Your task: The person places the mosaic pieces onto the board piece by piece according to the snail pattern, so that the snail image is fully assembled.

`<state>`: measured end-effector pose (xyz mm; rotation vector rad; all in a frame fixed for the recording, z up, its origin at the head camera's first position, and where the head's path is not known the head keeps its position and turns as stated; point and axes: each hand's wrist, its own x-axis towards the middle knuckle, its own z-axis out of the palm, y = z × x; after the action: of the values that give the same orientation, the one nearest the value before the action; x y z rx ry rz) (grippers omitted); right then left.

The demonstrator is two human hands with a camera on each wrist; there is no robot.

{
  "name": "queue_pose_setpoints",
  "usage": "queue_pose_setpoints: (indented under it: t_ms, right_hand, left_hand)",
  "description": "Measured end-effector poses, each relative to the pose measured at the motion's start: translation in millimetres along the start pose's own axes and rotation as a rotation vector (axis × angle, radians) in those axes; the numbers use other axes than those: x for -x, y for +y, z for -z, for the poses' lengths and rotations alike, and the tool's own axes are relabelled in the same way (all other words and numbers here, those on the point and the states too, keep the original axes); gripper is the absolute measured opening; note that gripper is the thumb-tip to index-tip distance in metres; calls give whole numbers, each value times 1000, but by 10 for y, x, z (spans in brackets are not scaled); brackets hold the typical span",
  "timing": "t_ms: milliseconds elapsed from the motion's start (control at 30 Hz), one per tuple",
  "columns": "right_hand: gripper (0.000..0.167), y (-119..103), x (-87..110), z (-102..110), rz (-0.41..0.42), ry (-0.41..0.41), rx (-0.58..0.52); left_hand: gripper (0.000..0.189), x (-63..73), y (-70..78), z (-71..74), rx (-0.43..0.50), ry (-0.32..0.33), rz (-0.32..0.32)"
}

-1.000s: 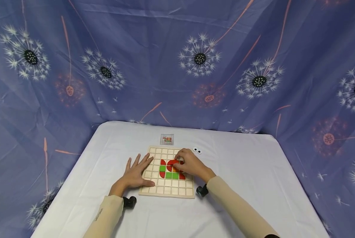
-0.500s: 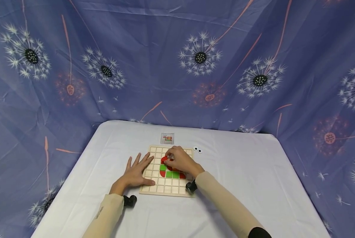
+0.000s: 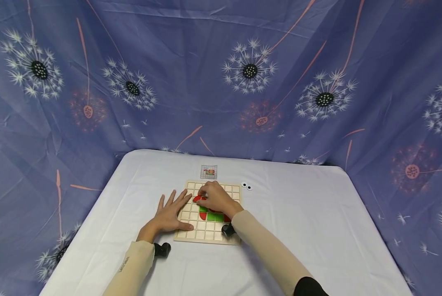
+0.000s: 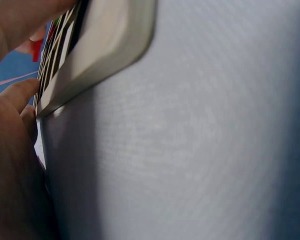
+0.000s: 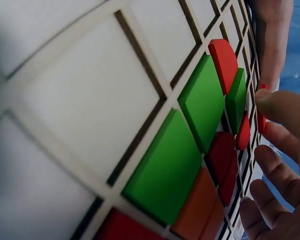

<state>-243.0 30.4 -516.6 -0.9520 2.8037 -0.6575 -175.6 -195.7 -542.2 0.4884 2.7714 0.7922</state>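
My right hand point(image 3: 218, 198) pinches a red quarter-round tile point(image 5: 261, 110) between thumb and fingers, over the upper left part of the wooden grid board point(image 3: 206, 235). My left hand point(image 3: 168, 216) lies with fingers spread across the board's left edge, thumb and fingertips on the squares. Green square tiles point(image 5: 202, 102), an orange tile point(image 5: 195, 205) and several red pieces point(image 5: 223, 62) sit in the grid beneath and beside the right hand, which hides some of them in the head view. The held red tile point(image 4: 36, 50) also shows at the left wrist view's upper left.
Behind the board lies a small picture card point(image 3: 208, 172) with a coloured grid design. Two round googly-eye pieces point(image 3: 246, 186) rest just off the board's far right corner. A white cloth covers the table point(image 3: 310, 213), and a blue dandelion-print curtain point(image 3: 191, 82) stands behind it.
The right hand has moved left across the board, carrying the red tile from above the middle of the pattern to beyond its left side. The left hand stays in place.
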Motion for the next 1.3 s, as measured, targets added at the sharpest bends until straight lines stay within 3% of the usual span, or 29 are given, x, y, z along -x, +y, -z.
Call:
queue_pose_setpoints:
  t_ms: [800, 1067, 1300]
  right_hand:
    - [31, -18, 11, -7, -43, -38, -15]
    - [45, 272, 145, 55, -40, 32, -142]
    - [52, 653, 342, 229, -132, 117, -235]
  left_hand:
    - [118, 7, 15, 1, -3, 1, -3]
    - [118, 18, 24, -2, 1, 9, 1]
    - [118, 18, 34, -2, 2, 15, -2]
